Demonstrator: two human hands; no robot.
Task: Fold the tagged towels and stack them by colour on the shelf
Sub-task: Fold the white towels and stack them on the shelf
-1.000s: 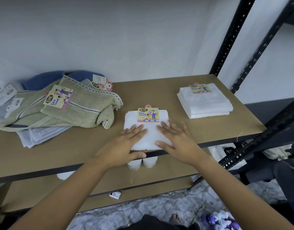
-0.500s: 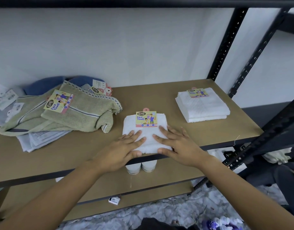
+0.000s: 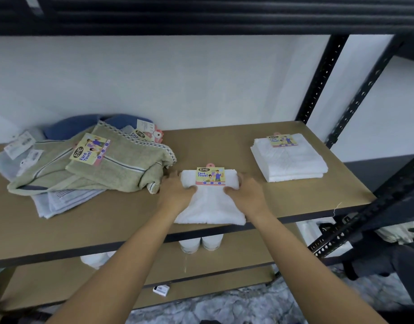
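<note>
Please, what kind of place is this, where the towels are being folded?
Probably a storeroom or a shop's back room, not certain. The slotted black uprights and plain board shelf look like storage racking, and the white towel and white stack carry retail tags.

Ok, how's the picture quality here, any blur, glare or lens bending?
Head view: soft even light, no glare; the wide lens bows the shelf edge; the tag on the white towel reads clearly; the dark beam overhead is streaked with blur.
</note>
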